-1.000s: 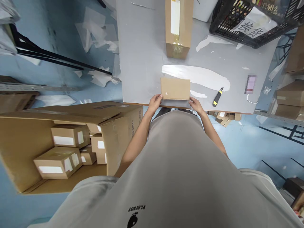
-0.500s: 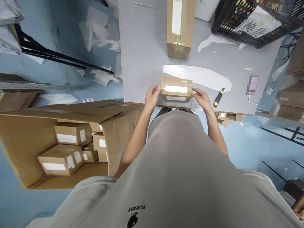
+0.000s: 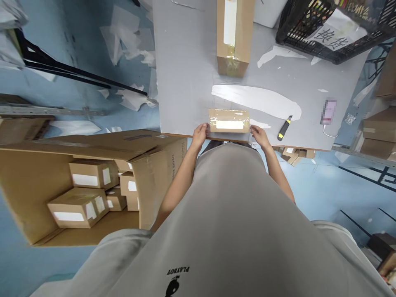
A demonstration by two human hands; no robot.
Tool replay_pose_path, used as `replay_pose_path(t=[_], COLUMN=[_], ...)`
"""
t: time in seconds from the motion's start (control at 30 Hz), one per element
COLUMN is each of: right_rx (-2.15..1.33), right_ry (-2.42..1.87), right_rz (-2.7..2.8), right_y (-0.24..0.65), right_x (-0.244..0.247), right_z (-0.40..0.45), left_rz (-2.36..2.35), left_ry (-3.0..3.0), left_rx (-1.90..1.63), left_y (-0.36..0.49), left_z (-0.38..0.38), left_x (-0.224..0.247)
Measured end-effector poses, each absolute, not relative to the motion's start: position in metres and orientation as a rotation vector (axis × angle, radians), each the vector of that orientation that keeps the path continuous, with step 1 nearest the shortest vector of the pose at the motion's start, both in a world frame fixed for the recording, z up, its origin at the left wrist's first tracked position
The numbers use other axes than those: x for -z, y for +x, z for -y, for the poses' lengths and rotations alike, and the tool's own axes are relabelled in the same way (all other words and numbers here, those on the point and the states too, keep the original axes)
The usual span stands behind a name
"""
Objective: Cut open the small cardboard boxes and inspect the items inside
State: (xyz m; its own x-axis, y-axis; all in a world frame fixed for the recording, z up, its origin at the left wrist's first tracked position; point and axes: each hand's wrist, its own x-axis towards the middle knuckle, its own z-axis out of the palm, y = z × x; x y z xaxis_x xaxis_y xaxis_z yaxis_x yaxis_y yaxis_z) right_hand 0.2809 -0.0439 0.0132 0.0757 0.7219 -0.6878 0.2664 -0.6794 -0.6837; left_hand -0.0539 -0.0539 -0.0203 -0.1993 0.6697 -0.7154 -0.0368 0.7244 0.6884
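Currently | grey table [image 3: 185, 82]: white sheet [image 3: 256, 99], cutter [image 3: 284, 128] | blue floor [image 3: 312, 181] | open carton [image 3: 159, 177] left | hands [image 3: 200, 136] [image 3: 260, 136] flanking taped box [image 3: 229, 119], grip unclear

Arms and hands in forward reach, seen from above

My left forearm [image 3: 177, 181] and right forearm [image 3: 280, 175], both bare, extend forward on either side of my torso [image 3: 235, 206]. My left hand [image 3: 200, 135] and right hand [image 3: 259, 135] lie roughly level, apart from each other. On each, the fingers [image 3: 203, 128] are bent, their tips turned inward toward the opposite hand.
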Motion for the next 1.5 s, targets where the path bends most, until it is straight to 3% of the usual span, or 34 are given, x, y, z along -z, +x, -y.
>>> replay_pose_path(t=[0.17, 0.5, 1.17, 1.4, 1.5], right_rx=[-1.676, -1.603, -1.600, -1.233, -1.274], right_ry=[-1.906, -1.676, -1.765, -1.905, -1.836], right_rz=[1.154, 1.200, 1.275, 1.472, 1.542], right_y=[0.271, 0.268, 0.255, 0.249, 0.240], right_x=[-0.005, -0.033, 0.002, -0.009, -0.012], right_z=[0.047, 0.021, 0.011, 0.017, 0.018], left_rz=[-1.616, -1.620, -1.593, -1.602, -1.583], left_ry=[0.526, 0.687, 0.677, 0.651, 0.694], left_rx=[-0.665, -0.732, -0.672, -0.675, -0.723], left_y=[-0.045, -0.052, -0.058, -0.065, -0.058], left_z=[0.056, 0.029, 0.013, 0.013, 0.012], left_x=[0.022, -0.012, 0.018, 0.016, 0.016])
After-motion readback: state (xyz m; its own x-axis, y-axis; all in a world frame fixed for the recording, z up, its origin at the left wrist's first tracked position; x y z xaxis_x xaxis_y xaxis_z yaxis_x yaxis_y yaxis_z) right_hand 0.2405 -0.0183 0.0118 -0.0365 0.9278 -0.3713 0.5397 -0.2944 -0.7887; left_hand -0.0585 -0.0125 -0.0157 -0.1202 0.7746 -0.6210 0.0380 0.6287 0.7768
